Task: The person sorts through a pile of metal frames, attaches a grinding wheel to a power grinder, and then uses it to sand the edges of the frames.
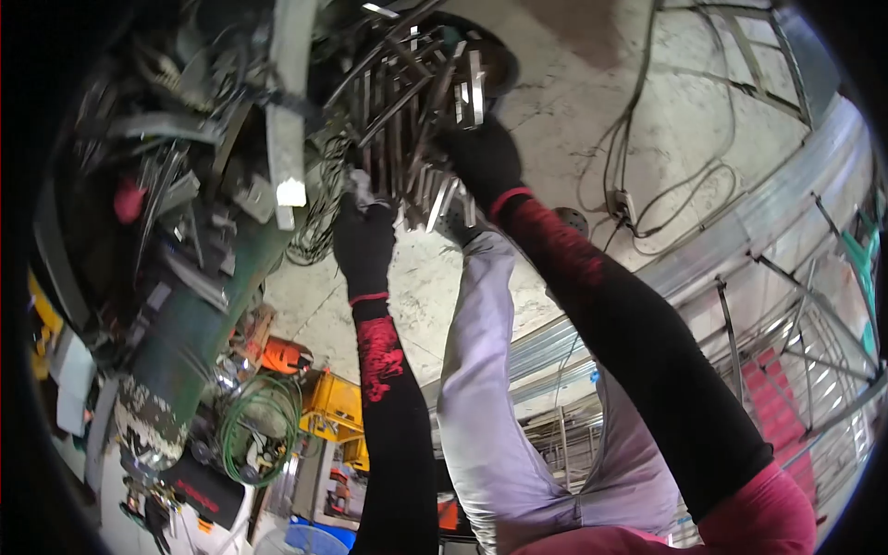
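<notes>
A bundle of flat steel strips [407, 102] lies fanned out on the concrete floor ahead of me. My left hand [363, 239], in a black glove, is closed at the bundle's lower left edge, around the pale end of one strip. My right hand [485, 159], also gloved in black, grips the strips on the bundle's right side, and short cut ends stick out below its fingers. Both sleeves are black with a red pattern. My leg in grey trousers [481, 370] shows between the arms.
A green machine body [199, 319] cluttered with scrap metal stands at the left, with a grey steel bar [287, 111] across it. A green hose coil [264, 416], an orange tool [287, 356] and a yellow box [338, 407] lie below. Cables and a socket [622, 203] cross the floor; steel frames [786, 222] stand right.
</notes>
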Demonstrator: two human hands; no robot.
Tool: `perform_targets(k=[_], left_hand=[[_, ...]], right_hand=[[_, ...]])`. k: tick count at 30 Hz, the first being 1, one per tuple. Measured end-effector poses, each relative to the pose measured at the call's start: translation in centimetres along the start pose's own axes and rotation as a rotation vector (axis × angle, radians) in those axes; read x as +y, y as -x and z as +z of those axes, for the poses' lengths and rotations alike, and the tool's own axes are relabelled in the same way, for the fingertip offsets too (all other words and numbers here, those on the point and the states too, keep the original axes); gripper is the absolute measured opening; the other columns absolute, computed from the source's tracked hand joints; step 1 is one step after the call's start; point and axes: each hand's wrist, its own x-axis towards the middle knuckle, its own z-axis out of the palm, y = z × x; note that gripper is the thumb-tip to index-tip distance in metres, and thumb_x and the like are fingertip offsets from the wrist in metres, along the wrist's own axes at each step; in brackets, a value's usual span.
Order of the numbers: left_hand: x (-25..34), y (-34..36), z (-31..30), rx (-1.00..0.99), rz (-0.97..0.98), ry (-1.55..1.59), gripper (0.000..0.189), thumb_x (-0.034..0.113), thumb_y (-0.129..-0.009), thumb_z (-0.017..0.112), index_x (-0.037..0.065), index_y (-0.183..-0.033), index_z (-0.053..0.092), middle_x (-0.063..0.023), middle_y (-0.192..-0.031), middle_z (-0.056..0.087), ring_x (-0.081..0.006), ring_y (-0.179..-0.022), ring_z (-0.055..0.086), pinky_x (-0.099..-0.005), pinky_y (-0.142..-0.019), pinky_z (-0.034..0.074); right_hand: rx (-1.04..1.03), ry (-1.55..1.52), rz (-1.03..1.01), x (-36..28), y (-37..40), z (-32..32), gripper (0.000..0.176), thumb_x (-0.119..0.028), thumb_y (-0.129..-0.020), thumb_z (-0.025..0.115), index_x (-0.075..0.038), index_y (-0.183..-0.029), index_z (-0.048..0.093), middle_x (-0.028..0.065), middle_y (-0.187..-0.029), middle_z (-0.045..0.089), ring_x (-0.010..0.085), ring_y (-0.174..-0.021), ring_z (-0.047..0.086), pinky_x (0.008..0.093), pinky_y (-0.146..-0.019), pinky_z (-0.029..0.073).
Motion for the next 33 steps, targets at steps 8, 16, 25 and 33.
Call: perform_targets(k=[8, 16, 25, 33], left_hand=[[-5.6, -12.1, 3.4, -0.139, 0.253, -0.131, 0.055, 0.030, -0.088, 0.073, -0.005, -0.126, 0.055, -0.0313, -0.101, 0.074, -0.0509, -0.099, 0.071, -0.0561, -0.081, 0.055], [-2.2, -10.6, 2.2, -0.530, -0.485, 1.113, 0.062, 0.050, -0.107, 0.059, -0.004, -0.137, 0.061, -0.0217, -0.124, 0.073, -0.0354, -0.105, 0.072, -0.0439, -0.088, 0.058], [-10.0, -18.6, 3.2, -0.638, -0.057, 0.394, 0.055, 0.033, -0.100, 0.070, -0.007, -0.138, 0.059, -0.0159, -0.110, 0.074, -0.0282, -0.097, 0.071, -0.0436, -0.088, 0.056], [-0.1, -11.4, 3.2, -0.181, 0.079, -0.111, 0.051, 0.024, -0.084, 0.072, -0.001, -0.127, 0.063, -0.0261, -0.099, 0.074, -0.0381, -0.092, 0.075, -0.0481, -0.080, 0.058]], right_hand=[[0.177, 0.013, 0.012, -3.3, 4.0, 2.5, 0.038, -0.028, -0.082, 0.074, 0.000, -0.106, 0.064, 0.0272, -0.101, 0.068, 0.0481, -0.097, 0.069, 0.0549, -0.085, 0.055], [0.191, 0.016, -0.026, -5.1, 5.9, 4.2, 0.034, -0.025, -0.087, 0.071, -0.001, -0.108, 0.059, 0.0258, -0.108, 0.064, 0.0473, -0.097, 0.067, 0.0556, -0.085, 0.054], [-0.007, -0.241, 0.081, -4.2, 5.4, 2.7, 0.051, -0.032, -0.083, 0.078, -0.001, -0.117, 0.056, 0.0258, -0.113, 0.064, 0.0453, -0.108, 0.067, 0.0543, -0.091, 0.055], [0.052, -0.287, 0.188, 0.1, 2.6, 1.3, 0.063, -0.038, -0.080, 0.080, -0.002, -0.126, 0.055, 0.0253, -0.110, 0.066, 0.0465, -0.103, 0.068, 0.0542, -0.089, 0.054]])
